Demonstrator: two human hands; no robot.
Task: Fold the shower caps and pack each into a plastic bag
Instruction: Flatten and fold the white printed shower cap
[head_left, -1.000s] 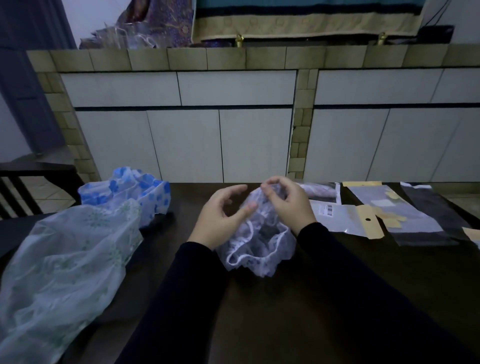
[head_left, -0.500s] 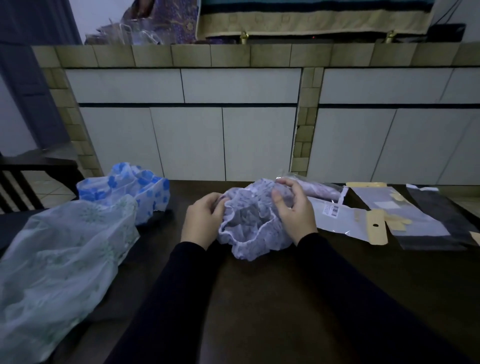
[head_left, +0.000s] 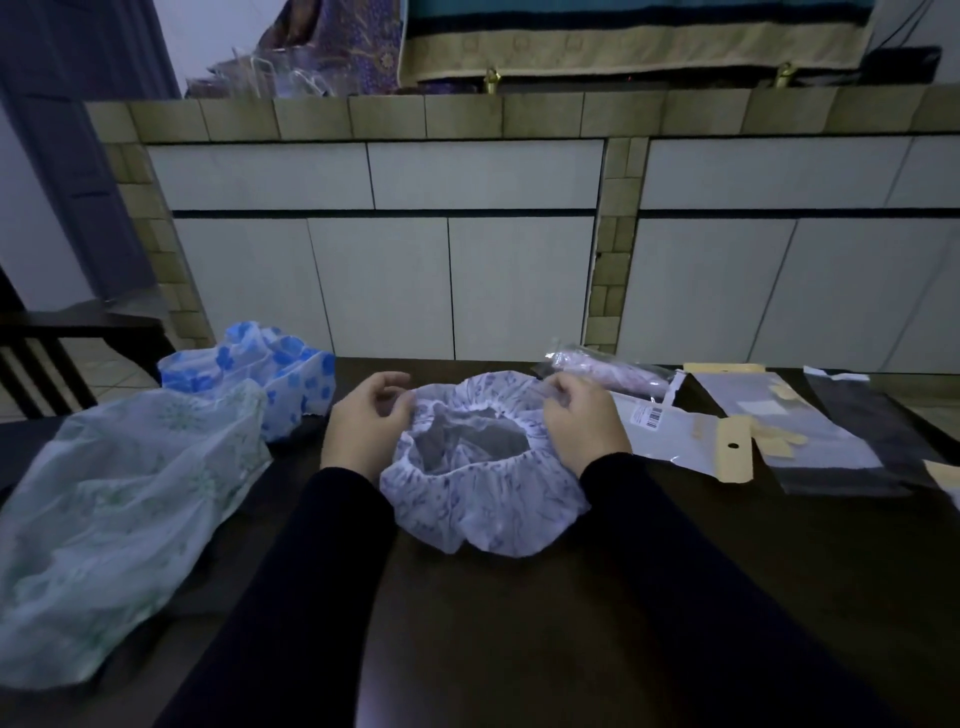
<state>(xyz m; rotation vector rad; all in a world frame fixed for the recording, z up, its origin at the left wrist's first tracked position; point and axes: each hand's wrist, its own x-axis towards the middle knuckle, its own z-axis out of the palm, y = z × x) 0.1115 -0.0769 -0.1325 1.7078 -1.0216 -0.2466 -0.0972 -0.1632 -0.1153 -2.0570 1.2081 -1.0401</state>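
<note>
Early going: one rolled cap (head_left: 613, 373) already lay sealed in a plastic bag at the table's (head_left: 779, 597) far edge, while flat empty bags (head_left: 675, 441) waited to the right. The left hand (head_left: 363, 423) and right hand (head_left: 582, 423) each pinched the elastic rim of a thin, crinkly lavender-print shower cap (head_left: 483, 509), stretched open at table centre, unfolded. Two puffy caps, blue-flowered (head_left: 260, 374) and green-printed (head_left: 114, 509), sat left, untouched.

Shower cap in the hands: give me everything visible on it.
The shower cap is thin, translucent white plastic with a small bluish-purple print and a gathered elastic rim. It lies unfolded on the dark table, opening facing up and stretched wide. The left hand and right hand pinch opposite sides of the rim. Not bagged yet.
</note>
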